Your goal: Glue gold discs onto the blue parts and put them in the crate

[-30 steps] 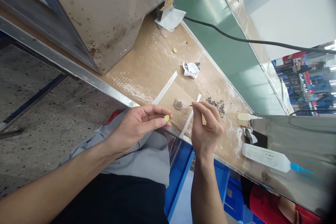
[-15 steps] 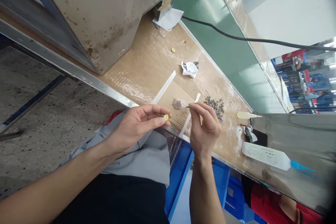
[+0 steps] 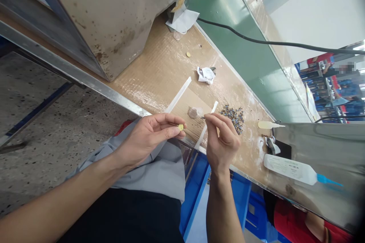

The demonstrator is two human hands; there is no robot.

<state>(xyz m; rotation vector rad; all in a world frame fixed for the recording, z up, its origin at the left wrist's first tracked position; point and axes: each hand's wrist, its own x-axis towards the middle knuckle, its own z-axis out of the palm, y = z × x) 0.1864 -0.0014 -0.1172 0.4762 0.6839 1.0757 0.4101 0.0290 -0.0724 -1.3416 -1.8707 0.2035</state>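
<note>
My left hand (image 3: 152, 136) pinches a small round yellow disc (image 3: 180, 127) between thumb and fingertips, just in front of the bench edge. My right hand (image 3: 221, 136) is closed around a thin metal tool (image 3: 203, 117), probably tweezers, whose tip points left toward a small clear round cup (image 3: 194, 112) on the brown bench top (image 3: 159, 72). A heap of tiny dark parts (image 3: 234, 114) lies just beyond my right hand. Two white strips (image 3: 179, 95) lie on the bench on either side of the cup.
A stained metal housing (image 3: 114, 11) stands at the left. Crumpled paper (image 3: 205, 74), another yellow disc (image 3: 188, 54), a white squeeze bottle with a blue tip (image 3: 293, 169), a small dropper (image 3: 268, 125), a black cable (image 3: 256, 41) and a green conveyor (image 3: 248, 45) lie around. Blue crates (image 3: 199, 182) sit below.
My right hand and the tool have shifted slightly left, toward the clear cup. The left hand still holds the disc in the same place.
</note>
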